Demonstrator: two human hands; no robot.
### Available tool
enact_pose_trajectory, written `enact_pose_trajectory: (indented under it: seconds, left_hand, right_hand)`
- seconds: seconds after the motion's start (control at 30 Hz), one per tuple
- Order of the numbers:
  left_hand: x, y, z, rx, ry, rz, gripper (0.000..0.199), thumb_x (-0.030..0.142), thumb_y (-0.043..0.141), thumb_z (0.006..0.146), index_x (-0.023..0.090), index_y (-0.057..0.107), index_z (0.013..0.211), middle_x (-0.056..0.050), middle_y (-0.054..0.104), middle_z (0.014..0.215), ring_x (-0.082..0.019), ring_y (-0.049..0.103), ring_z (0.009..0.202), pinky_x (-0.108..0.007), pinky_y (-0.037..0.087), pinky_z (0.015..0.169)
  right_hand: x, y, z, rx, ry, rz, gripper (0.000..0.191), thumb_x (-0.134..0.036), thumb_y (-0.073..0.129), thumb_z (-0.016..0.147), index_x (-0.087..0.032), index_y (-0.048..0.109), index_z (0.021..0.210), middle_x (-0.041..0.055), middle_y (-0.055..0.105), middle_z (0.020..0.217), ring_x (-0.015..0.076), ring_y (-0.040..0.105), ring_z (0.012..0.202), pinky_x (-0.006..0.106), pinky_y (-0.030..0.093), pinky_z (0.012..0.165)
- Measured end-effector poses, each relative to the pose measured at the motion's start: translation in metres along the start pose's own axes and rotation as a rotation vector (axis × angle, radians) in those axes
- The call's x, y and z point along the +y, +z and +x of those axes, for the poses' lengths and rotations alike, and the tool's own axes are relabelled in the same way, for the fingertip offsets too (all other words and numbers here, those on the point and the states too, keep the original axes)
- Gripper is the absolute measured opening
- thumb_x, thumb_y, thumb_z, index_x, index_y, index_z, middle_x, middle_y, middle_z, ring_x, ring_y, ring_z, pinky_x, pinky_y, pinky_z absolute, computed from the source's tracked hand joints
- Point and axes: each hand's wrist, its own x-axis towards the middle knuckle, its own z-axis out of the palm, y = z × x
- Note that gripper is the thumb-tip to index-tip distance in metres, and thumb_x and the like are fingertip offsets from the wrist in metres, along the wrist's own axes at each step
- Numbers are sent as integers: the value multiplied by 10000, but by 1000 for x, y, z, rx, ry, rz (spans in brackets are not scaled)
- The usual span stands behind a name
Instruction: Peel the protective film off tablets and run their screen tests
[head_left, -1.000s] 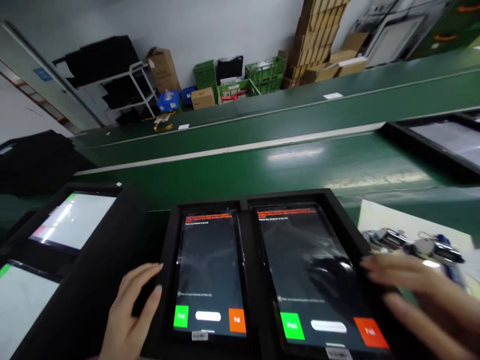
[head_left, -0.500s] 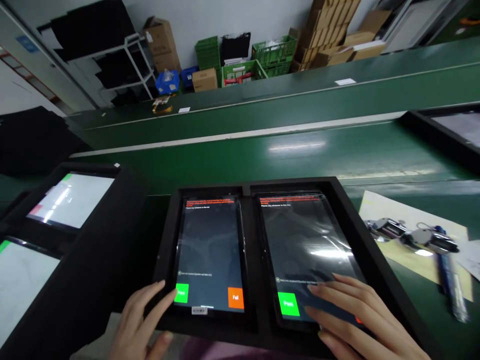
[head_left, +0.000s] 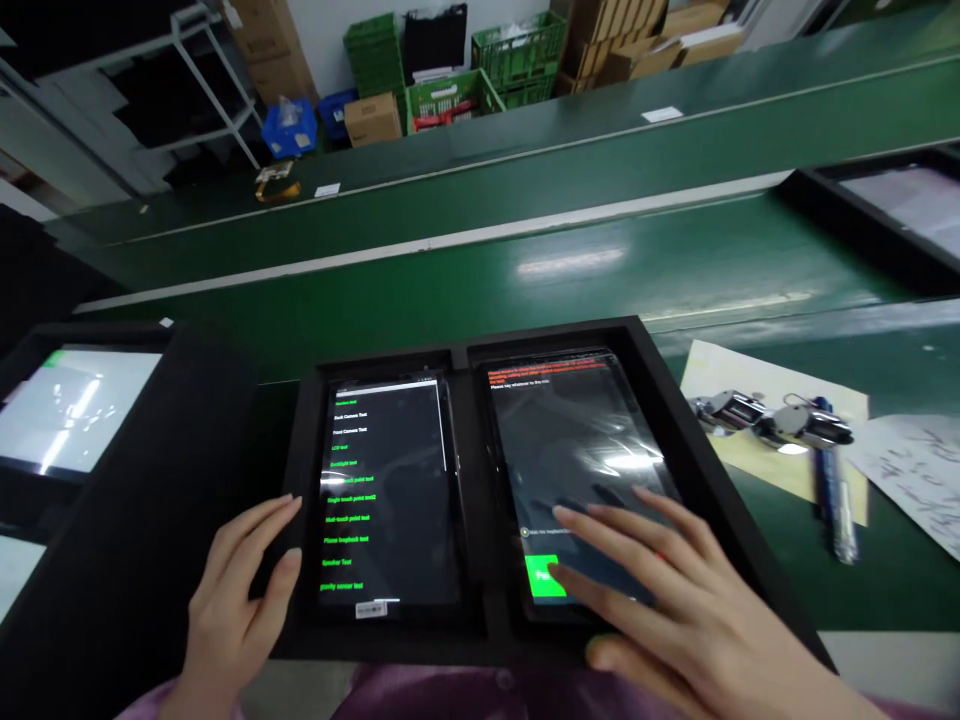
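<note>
Two tablets lie side by side in a black tray (head_left: pixel 471 470). The left tablet (head_left: pixel 390 490) shows a list of test names, mostly in green. On the right tablet (head_left: pixel 570 450) a dark screen carries red text at the top and a green button at the lower left. My left hand (head_left: pixel 244 590) rests at the tray's left edge, holding nothing, thumb apart from the fingers. My right hand (head_left: pixel 675 600) is spread over the lower part of the right tablet, with a fingertip at the green button and nothing held.
Another black tray (head_left: pixel 142 480) with lit tablets stands at the left, and one (head_left: pixel 832 215) at the far right. Metal devices (head_left: pixel 802 425) and pens (head_left: pixel 832 500) lie on papers at the right. Green crates (head_left: pixel 517 50) and cartons (head_left: pixel 373 120) are behind the green bench.
The left tablet's screen went from Pass and Fail buttons to a list. My left hand drew back from it; my right hand's finger reached the green button. The camera view shifted.
</note>
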Motion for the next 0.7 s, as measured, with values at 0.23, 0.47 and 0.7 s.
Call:
enact_pose_trajectory:
  seconds: [0.23,0.47,0.7]
  left_hand:
    - [-32,21,92,-84,-14,96,408,485,507,1084,248,701,1355,-117,656,1408,-324,618,1330,-516,469,1167]
    - [-39,59,125,-105,44,119,450,541,490,1077,263,801,1248,-139,554,1610,-410,522,1463,-694,375,1212]
    - [-27,43,113,105,73,8,351,339,507,1094,215,833,1056,-97,760,1252,-296,695,1228,-553,435,1186]
  right_hand:
    - [83,6,66,-52,221,-81,468,-500,385,1142,-243,722,1340,148,603,1503,377,588,1279,576,507,979]
    - [100,38,90,-132,226,-94,470,-494,429,1139,-203,768,1285,159,586,1557,392,528,1372,650,433,1099]
    - [91,22,76,15,220,32,409,-410,447,1143,-219,807,1099,122,712,1350,312,635,1215,514,463,1035]
